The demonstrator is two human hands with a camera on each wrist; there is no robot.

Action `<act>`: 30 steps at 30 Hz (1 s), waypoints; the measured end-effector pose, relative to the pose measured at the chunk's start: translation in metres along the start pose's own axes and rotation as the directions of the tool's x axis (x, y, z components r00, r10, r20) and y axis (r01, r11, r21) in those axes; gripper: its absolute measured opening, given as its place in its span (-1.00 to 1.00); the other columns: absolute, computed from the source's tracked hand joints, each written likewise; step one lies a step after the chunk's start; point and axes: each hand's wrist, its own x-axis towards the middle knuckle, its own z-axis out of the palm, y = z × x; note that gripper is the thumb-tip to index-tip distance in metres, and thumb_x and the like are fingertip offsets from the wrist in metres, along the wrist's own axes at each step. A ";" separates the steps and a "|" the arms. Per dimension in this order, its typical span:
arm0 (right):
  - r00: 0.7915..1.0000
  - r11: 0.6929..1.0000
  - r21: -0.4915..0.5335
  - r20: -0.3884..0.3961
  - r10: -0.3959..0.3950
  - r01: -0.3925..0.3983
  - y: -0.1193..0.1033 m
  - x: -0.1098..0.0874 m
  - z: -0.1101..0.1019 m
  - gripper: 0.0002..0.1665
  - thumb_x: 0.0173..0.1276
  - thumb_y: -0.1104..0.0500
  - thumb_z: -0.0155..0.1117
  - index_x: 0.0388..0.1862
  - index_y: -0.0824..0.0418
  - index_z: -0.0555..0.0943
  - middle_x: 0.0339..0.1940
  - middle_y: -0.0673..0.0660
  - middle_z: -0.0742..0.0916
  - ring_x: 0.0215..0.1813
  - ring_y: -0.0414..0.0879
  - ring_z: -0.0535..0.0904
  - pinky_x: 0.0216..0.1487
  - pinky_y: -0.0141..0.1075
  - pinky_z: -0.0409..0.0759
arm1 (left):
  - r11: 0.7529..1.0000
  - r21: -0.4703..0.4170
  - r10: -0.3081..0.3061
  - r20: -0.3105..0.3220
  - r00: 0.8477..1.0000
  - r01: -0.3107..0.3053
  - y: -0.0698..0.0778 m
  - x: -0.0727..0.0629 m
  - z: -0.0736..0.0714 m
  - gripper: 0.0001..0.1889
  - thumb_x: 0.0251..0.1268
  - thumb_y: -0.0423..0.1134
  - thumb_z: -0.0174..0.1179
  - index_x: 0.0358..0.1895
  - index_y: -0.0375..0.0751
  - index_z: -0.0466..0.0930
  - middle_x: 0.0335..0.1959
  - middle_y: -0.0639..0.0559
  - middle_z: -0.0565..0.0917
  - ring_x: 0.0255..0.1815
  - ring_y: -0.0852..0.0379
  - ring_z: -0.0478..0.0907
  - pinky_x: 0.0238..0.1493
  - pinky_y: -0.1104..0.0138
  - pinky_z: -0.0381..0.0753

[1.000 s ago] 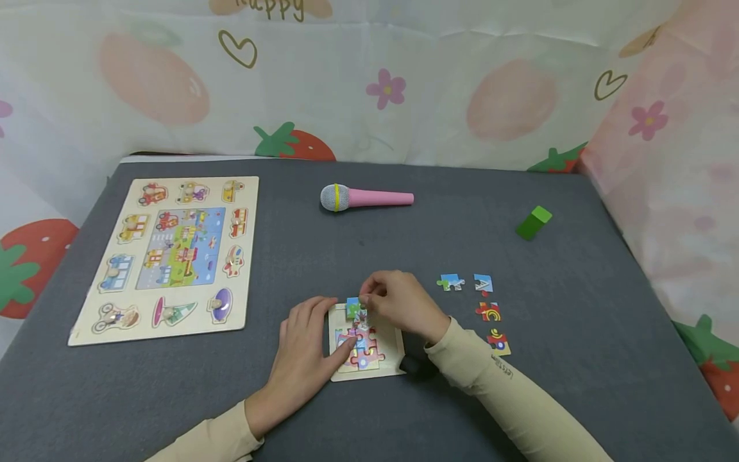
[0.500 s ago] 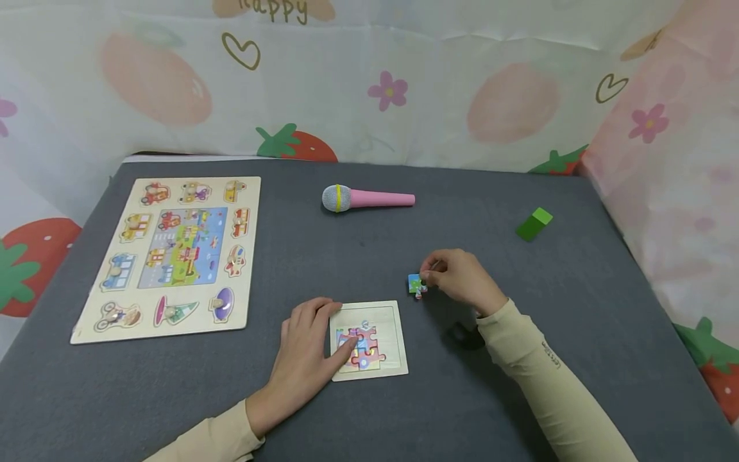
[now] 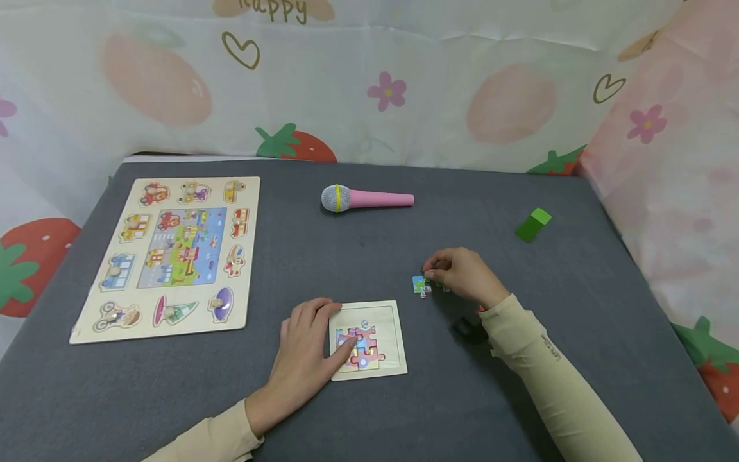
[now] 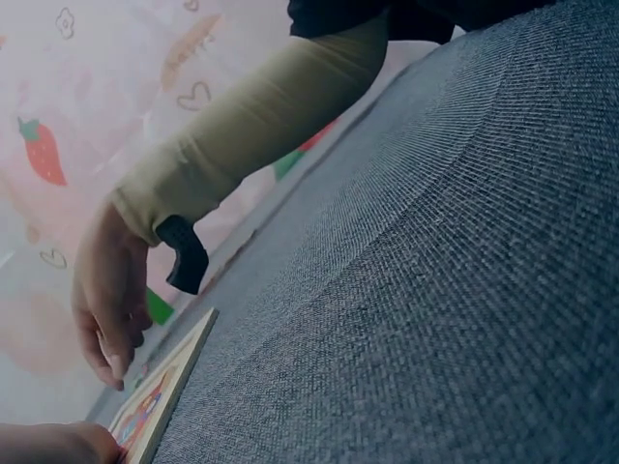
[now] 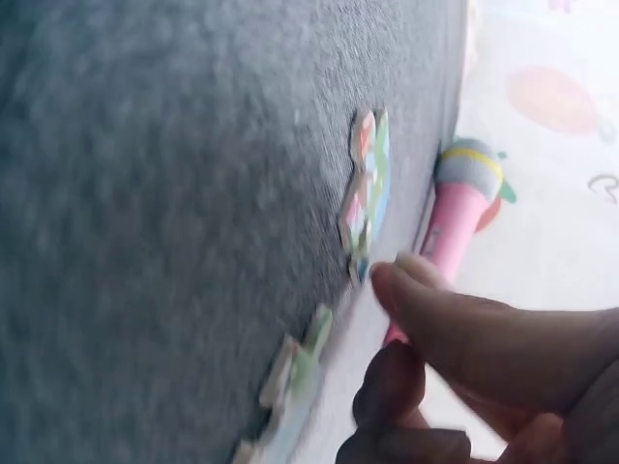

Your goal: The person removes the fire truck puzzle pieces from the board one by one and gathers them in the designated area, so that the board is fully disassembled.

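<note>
My left hand (image 3: 308,346) rests along the left edge of a small wooden puzzle tray (image 3: 398,340), its thumb lying over the joined pink and blue pieces (image 3: 366,353) inside. The left wrist view catches only that thumb (image 4: 58,445) and the tray's edge (image 4: 193,353). Right of the tray, my right hand (image 3: 464,276) pinches the edge of a blue and green jigsaw piece (image 3: 418,283) low at the tabletop. In the right wrist view its fingertips (image 5: 387,280) meet one end of the piece (image 5: 372,184). Another jigsaw piece (image 5: 295,391) lies close below those fingers.
A large wooden peg puzzle board (image 3: 251,244) with vehicle shapes lies at the left. Toward the back is a pink toy microphone (image 3: 375,199). A green block (image 3: 533,224) stands at the right. The right forearm covers other loose pieces. A printed cloth (image 3: 439,77) hangs behind the table.
My right hand has carried the jigsaw piece from the tray's top edge rightward to the tabletop, then shifted it slightly farther right. The left hand has stayed on the tray.
</note>
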 end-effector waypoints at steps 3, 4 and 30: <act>0.999 0.998 -0.042 0.012 -0.044 0.044 0.002 0.001 -0.002 -0.86 0.29 0.18 0.32 -0.18 0.16 0.69 -0.47 0.08 0.63 -0.46 -0.11 0.44 -0.43 -0.29 0.41 | 1.000 0.004 0.004 0.003 1.000 -0.004 0.000 0.000 0.000 -0.46 0.15 0.00 0.33 0.15 -0.17 0.48 0.12 -0.07 0.44 0.22 -0.03 0.27 0.10 0.04 0.20; 0.998 0.996 -0.061 0.019 -0.063 0.064 0.003 0.001 -0.002 -0.84 0.27 0.19 0.35 -0.17 0.15 0.69 -0.48 0.08 0.61 -0.45 -0.11 0.43 -0.42 -0.29 0.40 | 1.000 0.005 0.005 0.005 1.000 -0.005 0.000 0.000 -0.001 -0.46 0.15 0.00 0.33 0.15 -0.17 0.48 0.12 -0.07 0.44 0.22 -0.03 0.27 0.10 0.04 0.20; 0.970 0.969 -0.051 -0.015 -0.243 0.242 -0.004 -0.010 0.003 -0.74 0.27 0.23 0.34 -0.05 0.12 0.67 -0.43 0.03 0.55 -0.43 -0.14 0.44 -0.36 -0.28 0.43 | 1.000 0.017 0.010 0.004 1.000 -0.011 0.000 0.000 0.000 -0.47 0.17 0.00 0.31 0.16 -0.16 0.48 0.11 -0.07 0.44 0.22 -0.04 0.26 0.10 0.04 0.19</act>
